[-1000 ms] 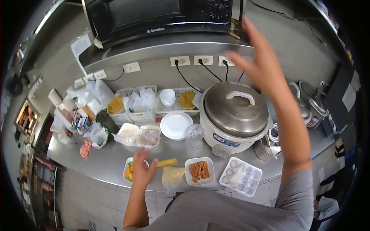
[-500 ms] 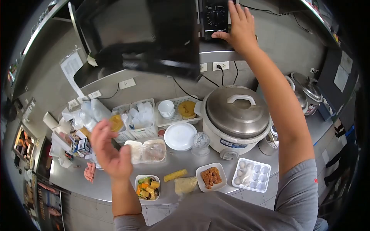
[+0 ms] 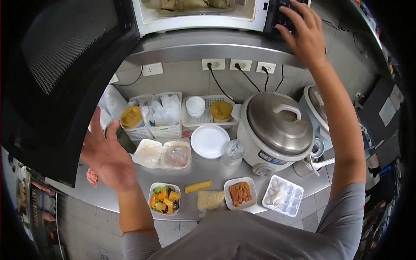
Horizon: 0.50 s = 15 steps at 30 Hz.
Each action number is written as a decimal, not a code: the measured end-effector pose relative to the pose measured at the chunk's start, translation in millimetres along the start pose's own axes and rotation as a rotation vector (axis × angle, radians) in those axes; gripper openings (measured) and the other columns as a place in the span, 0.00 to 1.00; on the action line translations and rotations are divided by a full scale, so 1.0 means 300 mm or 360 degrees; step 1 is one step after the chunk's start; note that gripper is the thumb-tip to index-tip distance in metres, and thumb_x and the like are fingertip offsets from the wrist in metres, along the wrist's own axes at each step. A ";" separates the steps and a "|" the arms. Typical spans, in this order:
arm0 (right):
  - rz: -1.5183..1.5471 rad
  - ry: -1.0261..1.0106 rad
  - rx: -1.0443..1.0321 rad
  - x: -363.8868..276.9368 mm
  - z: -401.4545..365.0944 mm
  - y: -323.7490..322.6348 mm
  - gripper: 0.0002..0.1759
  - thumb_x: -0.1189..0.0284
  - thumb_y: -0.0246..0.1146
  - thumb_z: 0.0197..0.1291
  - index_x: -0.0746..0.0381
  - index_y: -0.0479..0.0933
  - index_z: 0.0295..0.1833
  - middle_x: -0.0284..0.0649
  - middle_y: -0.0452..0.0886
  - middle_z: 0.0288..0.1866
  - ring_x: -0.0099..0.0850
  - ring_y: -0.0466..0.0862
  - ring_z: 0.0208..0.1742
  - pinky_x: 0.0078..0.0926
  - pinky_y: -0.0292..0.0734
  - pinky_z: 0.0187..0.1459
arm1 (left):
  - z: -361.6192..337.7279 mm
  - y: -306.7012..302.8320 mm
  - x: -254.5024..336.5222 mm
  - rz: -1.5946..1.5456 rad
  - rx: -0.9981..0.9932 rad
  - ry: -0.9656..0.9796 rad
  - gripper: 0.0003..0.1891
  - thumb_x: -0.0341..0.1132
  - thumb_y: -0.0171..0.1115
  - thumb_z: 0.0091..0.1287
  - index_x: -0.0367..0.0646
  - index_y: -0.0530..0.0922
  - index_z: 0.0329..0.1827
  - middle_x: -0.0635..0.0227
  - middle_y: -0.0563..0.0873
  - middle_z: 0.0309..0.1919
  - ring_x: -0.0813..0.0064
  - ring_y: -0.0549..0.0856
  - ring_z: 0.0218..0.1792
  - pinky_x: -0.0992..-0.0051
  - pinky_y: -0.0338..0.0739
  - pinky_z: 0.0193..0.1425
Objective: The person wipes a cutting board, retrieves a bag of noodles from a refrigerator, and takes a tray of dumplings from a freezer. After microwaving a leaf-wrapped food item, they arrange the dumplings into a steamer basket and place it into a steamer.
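Note:
The microwave (image 3: 197,26) stands on a raised shelf with its black door (image 3: 60,86) swung wide to the left. Inside its cavity is a tray of wrapped, leaf-coloured food (image 3: 195,4). My right hand (image 3: 307,39) is at the control panel (image 3: 281,18) on the microwave's right side, fingers apart and holding nothing. My left hand (image 3: 110,162) is open and empty, palm up with fingers spread. Its fingertips overlap the inner edge of the door in this view.
Below the shelf, the steel counter holds a large rice cooker (image 3: 279,123), white plates (image 3: 210,141), baskets (image 3: 167,115) and a clear takeaway box (image 3: 162,154). Along the front edge are a vegetable bowl (image 3: 164,199), a yellow roll (image 3: 198,186), a meat dish (image 3: 240,193) and an egg tray (image 3: 283,196).
The microwave door has swung open to the left, revealing the food inside. My left hand has moved left and lower. My right hand stays by the panel as the view shifts.

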State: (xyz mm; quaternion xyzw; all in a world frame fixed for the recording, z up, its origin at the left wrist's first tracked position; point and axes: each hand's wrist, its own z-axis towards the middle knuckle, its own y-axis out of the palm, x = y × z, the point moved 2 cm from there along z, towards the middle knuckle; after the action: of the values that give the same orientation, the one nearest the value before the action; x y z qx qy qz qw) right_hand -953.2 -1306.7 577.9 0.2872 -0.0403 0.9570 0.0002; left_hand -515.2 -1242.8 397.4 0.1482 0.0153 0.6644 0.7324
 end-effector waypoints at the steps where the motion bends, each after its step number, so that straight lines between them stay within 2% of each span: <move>1: 0.0235 0.0005 -0.0022 -0.028 0.040 -0.002 0.27 0.65 0.77 0.57 0.58 0.82 0.62 0.52 0.77 0.69 0.56 0.75 0.70 0.51 0.73 0.71 | -0.035 0.009 -0.009 0.0116 0.0216 -0.0184 0.47 0.55 0.65 0.73 0.44 0.55 0.87 0.51 0.67 0.81 0.54 0.72 0.76 0.55 0.76 0.73; 2: 0.0471 0.0011 -0.0044 -0.064 0.087 0.005 0.25 0.66 0.77 0.58 0.59 0.82 0.60 0.52 0.77 0.68 0.55 0.77 0.68 0.50 0.74 0.69 | -0.062 0.024 -0.033 0.0231 0.0430 -0.0371 0.40 0.45 0.65 0.75 0.44 0.58 0.86 0.52 0.71 0.78 0.58 0.77 0.71 0.60 0.79 0.69; 3: 0.0500 -0.0067 -0.0013 -0.111 0.152 0.025 0.20 0.68 0.75 0.60 0.59 0.83 0.57 0.49 0.81 0.62 0.50 0.80 0.64 0.46 0.78 0.64 | -0.085 0.051 -0.085 0.0255 0.0407 -0.0510 0.39 0.37 0.70 0.70 0.40 0.65 0.82 0.54 0.78 0.73 0.65 0.82 0.63 0.66 0.81 0.61; 4: 0.0702 -0.0035 -0.0045 -0.152 0.218 0.080 0.17 0.67 0.73 0.64 0.60 0.84 0.56 0.48 0.86 0.53 0.47 0.83 0.58 0.44 0.80 0.60 | -0.070 0.112 -0.101 0.0316 0.0133 -0.0565 0.36 0.35 0.72 0.68 0.39 0.69 0.79 0.55 0.80 0.69 0.65 0.82 0.62 0.66 0.80 0.59; 5: 0.1006 0.0177 -0.0364 -0.190 0.301 0.141 0.17 0.63 0.71 0.68 0.61 0.83 0.56 0.48 0.88 0.45 0.47 0.86 0.51 0.44 0.81 0.57 | -0.050 0.176 -0.115 0.0379 -0.0141 -0.0617 0.33 0.32 0.73 0.66 0.38 0.74 0.75 0.57 0.83 0.66 0.65 0.83 0.60 0.67 0.80 0.57; 7: 0.1273 0.0793 -0.0791 -0.261 0.444 0.280 0.34 0.49 0.72 0.66 0.62 0.81 0.68 0.56 0.87 0.59 0.50 0.86 0.63 0.45 0.80 0.64 | 0.013 0.264 -0.128 0.0635 -0.0430 -0.0177 0.29 0.28 0.76 0.61 0.38 0.80 0.67 0.57 0.86 0.59 0.61 0.85 0.55 0.65 0.80 0.56; 8: 0.1149 0.0838 -0.0889 -0.295 0.500 0.348 0.41 0.45 0.71 0.65 0.62 0.77 0.73 0.58 0.83 0.66 0.51 0.83 0.68 0.45 0.78 0.67 | 0.048 0.292 -0.125 0.0634 -0.0430 -0.0161 0.29 0.28 0.76 0.61 0.38 0.80 0.67 0.57 0.86 0.59 0.61 0.85 0.55 0.65 0.80 0.56; 9: 0.1025 0.0879 -0.0985 -0.325 0.549 0.415 0.47 0.41 0.70 0.64 0.63 0.73 0.78 0.60 0.78 0.73 0.52 0.79 0.73 0.45 0.76 0.71 | 0.086 0.320 -0.111 0.0634 -0.0519 0.0015 0.26 0.28 0.76 0.59 0.38 0.82 0.63 0.57 0.87 0.57 0.59 0.85 0.53 0.63 0.80 0.55; 10: 0.1021 0.0873 -0.0974 -0.350 0.604 0.470 0.47 0.41 0.70 0.64 0.63 0.73 0.78 0.60 0.78 0.73 0.52 0.79 0.73 0.45 0.76 0.71 | 0.113 0.342 -0.106 0.0633 -0.0604 0.0187 0.24 0.28 0.76 0.58 0.38 0.84 0.60 0.57 0.87 0.54 0.57 0.86 0.51 0.62 0.80 0.55; 12: 0.1004 0.0856 -0.1292 -0.388 0.666 0.568 0.52 0.35 0.68 0.62 0.66 0.73 0.78 0.60 0.69 0.82 0.55 0.73 0.79 0.43 0.71 0.76 | 0.146 0.351 -0.121 0.0586 -0.0565 0.0297 0.23 0.29 0.77 0.56 0.38 0.85 0.57 0.56 0.87 0.54 0.56 0.86 0.50 0.60 0.80 0.55; 13: 0.1000 0.0851 -0.1288 -0.405 0.669 0.603 0.52 0.35 0.68 0.62 0.66 0.73 0.78 0.60 0.69 0.82 0.55 0.73 0.79 0.43 0.71 0.76 | 0.162 0.344 -0.124 0.0636 -0.0592 0.0323 0.23 0.29 0.77 0.57 0.38 0.85 0.57 0.56 0.87 0.54 0.56 0.86 0.50 0.61 0.79 0.55; 15: 0.0753 0.0795 -0.1248 -0.432 0.672 0.642 0.52 0.33 0.69 0.58 0.67 0.80 0.71 0.58 0.70 0.81 0.54 0.74 0.78 0.43 0.73 0.75 | 0.202 0.328 -0.133 0.0694 -0.0620 0.0351 0.23 0.29 0.77 0.57 0.39 0.85 0.57 0.56 0.87 0.54 0.56 0.86 0.50 0.61 0.79 0.56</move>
State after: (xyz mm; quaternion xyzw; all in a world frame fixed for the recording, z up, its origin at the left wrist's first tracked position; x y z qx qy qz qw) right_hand -738.7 -1511.2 659.4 0.0116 -0.4583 0.8832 -0.0989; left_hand -602.0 -1286.6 471.6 -0.0683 -0.0651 0.8083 0.5812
